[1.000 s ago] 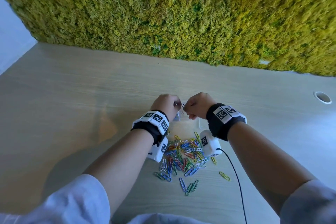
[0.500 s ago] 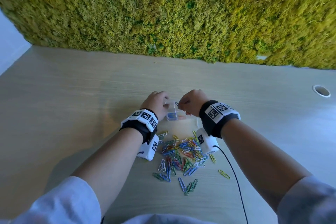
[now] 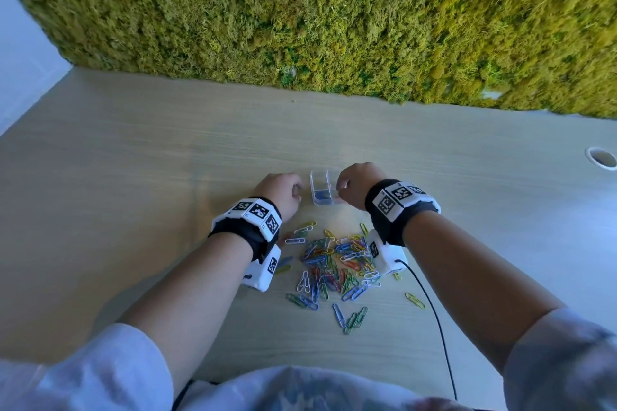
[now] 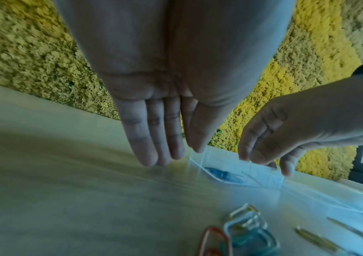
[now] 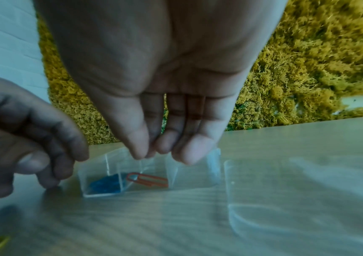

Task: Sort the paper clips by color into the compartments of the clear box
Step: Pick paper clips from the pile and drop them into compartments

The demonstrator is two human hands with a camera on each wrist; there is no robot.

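Observation:
The small clear box (image 3: 321,191) stands on the wooden table between my hands. Blue clips (image 5: 105,185) lie in its left compartment and one red clip (image 5: 148,180) in the compartment beside it. My right hand (image 5: 154,152) hovers just over the box (image 5: 194,175), fingers pointing down and close together, with nothing seen between them. My left hand (image 3: 282,192) is left of the box, holding nothing, its fingertips (image 4: 152,159) at the tabletop. The mixed pile of colored paper clips (image 3: 334,264) lies nearer me, under both wrists.
A clear lid (image 5: 285,190) lies flat to the right of the box. A moss wall (image 3: 334,27) backs the table. A cable hole (image 3: 602,158) is at the far right, and a black cable (image 3: 430,307) runs from my right wrist toward me.
My hands were together over the box, pinching something small. They have parted: the left moved left and down to the table, the right stays over the box.

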